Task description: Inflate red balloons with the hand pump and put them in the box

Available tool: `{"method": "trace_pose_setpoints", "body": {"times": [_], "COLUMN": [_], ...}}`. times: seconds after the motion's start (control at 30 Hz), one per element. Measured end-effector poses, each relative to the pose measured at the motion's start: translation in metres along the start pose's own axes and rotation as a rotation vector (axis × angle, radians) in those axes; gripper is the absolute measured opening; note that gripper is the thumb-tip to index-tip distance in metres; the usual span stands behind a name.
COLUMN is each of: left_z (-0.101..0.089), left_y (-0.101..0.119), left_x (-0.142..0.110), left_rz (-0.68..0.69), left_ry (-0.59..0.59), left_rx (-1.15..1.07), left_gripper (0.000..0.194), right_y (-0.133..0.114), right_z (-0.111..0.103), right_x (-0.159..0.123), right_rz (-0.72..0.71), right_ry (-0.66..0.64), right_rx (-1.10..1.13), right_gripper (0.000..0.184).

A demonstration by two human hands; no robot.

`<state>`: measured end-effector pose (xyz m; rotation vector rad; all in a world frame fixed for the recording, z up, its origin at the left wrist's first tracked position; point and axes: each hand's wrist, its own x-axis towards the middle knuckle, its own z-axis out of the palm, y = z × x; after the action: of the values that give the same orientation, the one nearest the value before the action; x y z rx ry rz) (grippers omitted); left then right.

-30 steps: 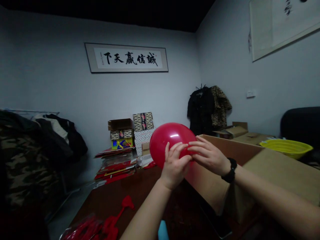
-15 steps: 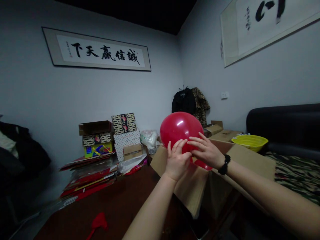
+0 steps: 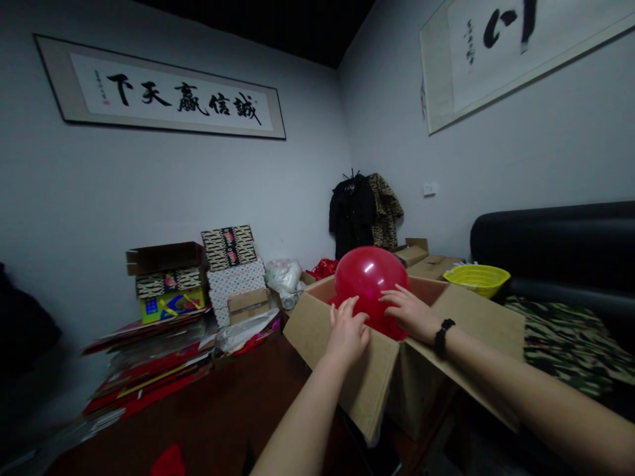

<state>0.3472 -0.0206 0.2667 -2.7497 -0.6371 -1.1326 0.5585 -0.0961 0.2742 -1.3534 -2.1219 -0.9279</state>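
A red inflated balloon (image 3: 364, 274) sits partly inside the open mouth of a cardboard box (image 3: 370, 377), its top above the rim. More red balloon surface shows low in the box, partly hidden. My left hand (image 3: 347, 330) is over the near flap at the balloon's left front, fingers apart and slightly bent. At the balloon's right front, my right hand (image 3: 414, 314) has its fingers spread, the tips against or very close to the red surface; a black band (image 3: 443, 335) circles that wrist. Neither hand grips anything that I can see.
The dark brown table (image 3: 223, 403) bears a red limp item (image 3: 169, 461) and a phone-like slab (image 3: 384, 461). Stacked boxes (image 3: 231, 264) and flat red packaging (image 3: 153, 370) stand at left. A yellow basket (image 3: 476, 280) is right of the box, beside a black sofa (image 3: 555, 244).
The balloon has moved down into the box. My hands have come apart from their pinch at its underside and the fingers have loosened. The camera view has turned slightly right.
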Motion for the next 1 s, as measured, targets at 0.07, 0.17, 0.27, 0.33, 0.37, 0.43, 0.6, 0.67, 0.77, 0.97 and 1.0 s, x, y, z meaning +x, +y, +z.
{"method": "trace_pose_setpoints", "body": {"times": [0.07, 0.17, 0.27, 0.33, 0.37, 0.43, 0.6, 0.67, 0.77, 0.97, 1.0], "left_z": [-0.003, -0.006, -0.009, -0.010, -0.011, -0.012, -0.015, -0.016, -0.016, -0.019, -0.020], "left_y": [-0.005, -0.011, -0.013, -0.014, -0.013, -0.013, -0.013, -0.014, -0.016, -0.021, -0.021], "left_x": [-0.002, -0.003, -0.003, -0.003, -0.003, -0.002, -0.003, -0.003, -0.005, -0.007, -0.008], "left_rz": [-0.012, -0.037, -0.053, -0.053, -0.052, -0.054, -0.065, -0.065, -0.066, -0.093, -0.101], "left_ry": [0.008, 0.016, 0.010, 0.007, 0.006, 0.005, -0.003, 0.000, 0.010, -0.012, -0.018], "left_rx": [0.004, 0.008, 0.005, 0.005, 0.006, 0.009, -0.003, -0.012, -0.024, -0.024, -0.024], "left_gripper": [0.022, 0.024, 0.028, 0.029, 0.029, 0.030, 0.034, 0.034, 0.032, 0.031, 0.031], "right_y": [0.004, 0.012, 0.022, 0.031, 0.035, 0.046, 0.075, 0.084, 0.092, 0.093, 0.092], "right_z": [0.002, 0.002, -0.001, -0.005, -0.008, -0.012, -0.010, -0.006, 0.000, 0.009, 0.010], "right_x": [-0.005, -0.004, 0.003, 0.006, 0.007, 0.006, -0.008, -0.016, -0.025, -0.029, -0.028], "right_rz": [0.099, 0.314, 0.534, 0.640, 0.682, 0.754, 0.879, 0.886, 0.885, 0.874, 0.866], "right_ry": [0.042, 0.172, 0.324, 0.402, 0.430, 0.466, 0.446, 0.406, 0.370, 0.361, 0.356], "right_rx": [0.006, -0.015, -0.036, -0.035, -0.032, -0.024, 0.022, 0.048, 0.071, 0.060, 0.061], "right_gripper": [0.024, 0.027, 0.036, 0.044, 0.048, 0.054, 0.062, 0.061, 0.058, 0.063, 0.064]}}
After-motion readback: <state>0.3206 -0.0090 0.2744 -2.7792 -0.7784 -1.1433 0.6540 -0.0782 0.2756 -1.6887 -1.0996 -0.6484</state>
